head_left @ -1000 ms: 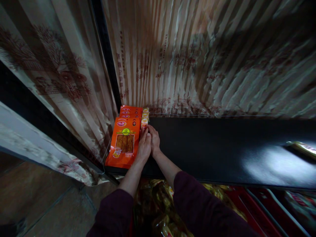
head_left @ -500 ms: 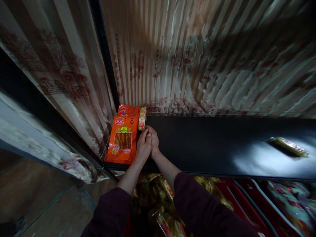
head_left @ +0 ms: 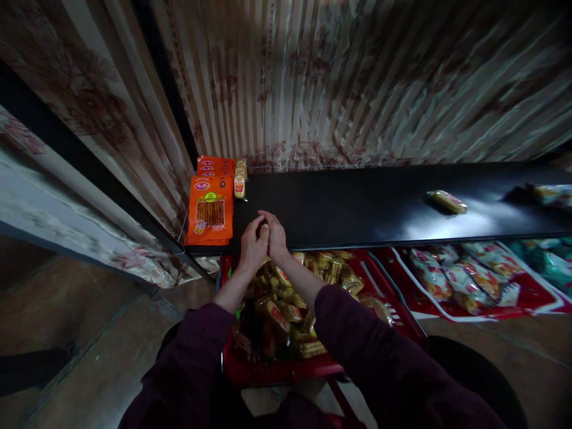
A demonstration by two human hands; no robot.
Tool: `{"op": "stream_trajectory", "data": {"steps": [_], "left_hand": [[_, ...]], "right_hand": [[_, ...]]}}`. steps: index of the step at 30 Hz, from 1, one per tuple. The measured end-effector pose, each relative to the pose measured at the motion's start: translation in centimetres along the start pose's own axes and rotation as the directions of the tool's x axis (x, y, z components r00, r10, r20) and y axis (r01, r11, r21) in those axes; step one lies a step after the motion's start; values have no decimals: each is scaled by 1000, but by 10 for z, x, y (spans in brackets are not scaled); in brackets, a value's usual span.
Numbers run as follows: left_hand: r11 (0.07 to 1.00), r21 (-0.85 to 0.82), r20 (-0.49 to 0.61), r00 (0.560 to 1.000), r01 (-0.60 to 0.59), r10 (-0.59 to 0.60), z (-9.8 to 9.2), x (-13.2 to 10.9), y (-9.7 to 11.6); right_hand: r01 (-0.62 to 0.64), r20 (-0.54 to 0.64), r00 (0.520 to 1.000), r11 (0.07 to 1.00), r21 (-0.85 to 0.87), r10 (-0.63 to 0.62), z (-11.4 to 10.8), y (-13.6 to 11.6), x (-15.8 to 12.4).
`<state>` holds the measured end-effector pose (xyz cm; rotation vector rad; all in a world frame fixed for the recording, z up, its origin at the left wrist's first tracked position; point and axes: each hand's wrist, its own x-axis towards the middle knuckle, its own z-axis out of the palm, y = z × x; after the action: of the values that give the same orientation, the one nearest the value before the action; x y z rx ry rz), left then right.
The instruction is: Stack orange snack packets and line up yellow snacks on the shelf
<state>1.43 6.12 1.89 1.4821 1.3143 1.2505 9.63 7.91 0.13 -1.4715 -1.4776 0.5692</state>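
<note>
My left hand (head_left: 254, 244) and my right hand (head_left: 277, 235) are together over the front edge of a black shelf (head_left: 330, 208). Their fingers curve inward and meet at the tips; whatever lies between the palms, if anything, is hidden. Just left of them, orange snack packets (head_left: 211, 211) stand in a row, one behind another. Beside those is a short row of small yellow-wrapped snacks (head_left: 240, 187), a little beyond my fingertips and apart from them. Below my forearms sits a red basket (head_left: 286, 372) of yellow-wrapped snacks.
One more yellow-wrapped snack (head_left: 448, 201) lies on the shelf to the right, with a pale packet (head_left: 554, 193) farther along. A second red basket (head_left: 527, 307) holds white packets. A dark post (head_left: 165, 77) and patterned curtains (head_left: 286, 107) bound the shelf.
My hands have drawn back from the small yellow-wrapped snacks toward the shelf's front edge, still together. The view has shifted, showing more of the red baskets below.
</note>
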Motion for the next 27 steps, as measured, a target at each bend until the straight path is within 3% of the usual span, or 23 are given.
{"op": "stream_trajectory", "data": {"steps": [11,17,27], "left_hand": [[999,-40,27,1000,-11,12,-5,-69,12],[996,56,77,994,76,-80,-3,-98,13],[976,-35,255,946,214,-199,25,-103,-35]], "right_hand": [[-22,12,1000,999,-45,22,-24,-19,-68],[-79,13,997,997,-20,79,-28,-7,-103],[-168,1,985,963,-210,172,-35,35,-129]]}}
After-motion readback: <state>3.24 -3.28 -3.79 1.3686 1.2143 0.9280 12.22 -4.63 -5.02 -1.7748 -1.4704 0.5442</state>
